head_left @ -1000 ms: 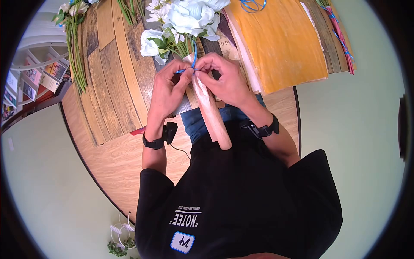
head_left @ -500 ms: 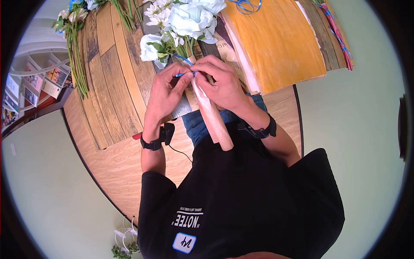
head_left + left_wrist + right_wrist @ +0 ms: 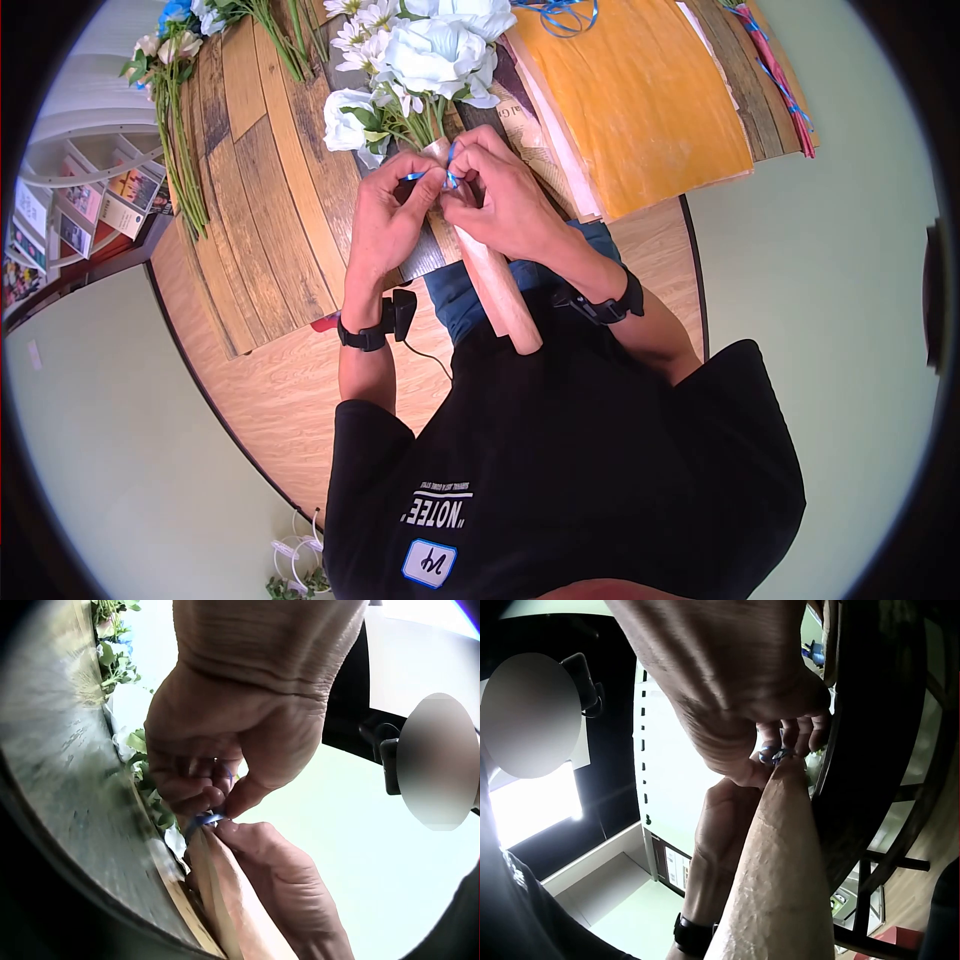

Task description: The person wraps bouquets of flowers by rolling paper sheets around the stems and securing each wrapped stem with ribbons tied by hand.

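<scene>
A bouquet of pale blue roses [image 3: 435,58] and white daisies lies at the table's near edge. Pinkish-brown wrapping paper [image 3: 490,285] covers its stems in a long roll reaching toward the person's lap. Where the paper's upper end meets the stems, a thin blue ribbon [image 3: 452,180] goes around it. My left hand [image 3: 393,208] pinches one ribbon end between thumb and fingertips. From the other side, my right hand [image 3: 508,205] pinches the ribbon close to the crossing, its thumb against the paper roll. The left wrist view shows the ribbon [image 3: 204,820] right at the fingertips.
Orange wrapping sheets [image 3: 640,110] are stacked right of the bouquet, with a blue ribbon coil [image 3: 565,15] on top. Newsprint-patterned paper [image 3: 530,140] lies beside them. Long flower stems [image 3: 180,150] lie at the left, and a pink wrapped bundle [image 3: 780,80] at the far right.
The ribbon strand that stretched up toward the flowers has swung down and now curls short by the right fingers. My right hand has shifted slightly at the knot; the left keeps its pinch.
</scene>
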Demonstrator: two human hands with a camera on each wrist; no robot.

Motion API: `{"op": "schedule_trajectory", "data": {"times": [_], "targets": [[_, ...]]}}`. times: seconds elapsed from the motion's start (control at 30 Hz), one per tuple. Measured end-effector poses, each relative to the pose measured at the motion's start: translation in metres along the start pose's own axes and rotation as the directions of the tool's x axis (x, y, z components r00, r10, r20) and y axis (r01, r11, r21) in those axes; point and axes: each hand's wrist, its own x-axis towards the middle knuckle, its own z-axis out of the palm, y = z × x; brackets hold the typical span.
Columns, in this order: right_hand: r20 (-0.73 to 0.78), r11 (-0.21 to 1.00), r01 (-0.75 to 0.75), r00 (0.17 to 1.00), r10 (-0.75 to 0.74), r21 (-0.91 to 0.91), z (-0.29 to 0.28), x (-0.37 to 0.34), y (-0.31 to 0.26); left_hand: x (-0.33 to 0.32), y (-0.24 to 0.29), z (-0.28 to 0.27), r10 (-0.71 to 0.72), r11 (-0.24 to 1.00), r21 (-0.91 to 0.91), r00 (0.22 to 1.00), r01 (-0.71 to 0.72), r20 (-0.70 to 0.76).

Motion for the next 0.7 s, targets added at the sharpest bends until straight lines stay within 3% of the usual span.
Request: {"op": "schedule_trajectory", "data": {"times": [0.3,0.7], "targets": [[-0.095,0.996,0.01,0.995,-0.018,-0.085,0.0059,-0.0006,0.0064,0.0012,-0.0051,0.0031,-0.135,0.985,-0.114,0.991,0.132,-0.013],[-0.169,0.984,0.033,0.984,-0.063,-0.174,0.0052,-0.004,0.0008,0.0018,-0.0076,0.0058,-0.122,0.971,-0.212,0.992,0.114,-0.025]]}}
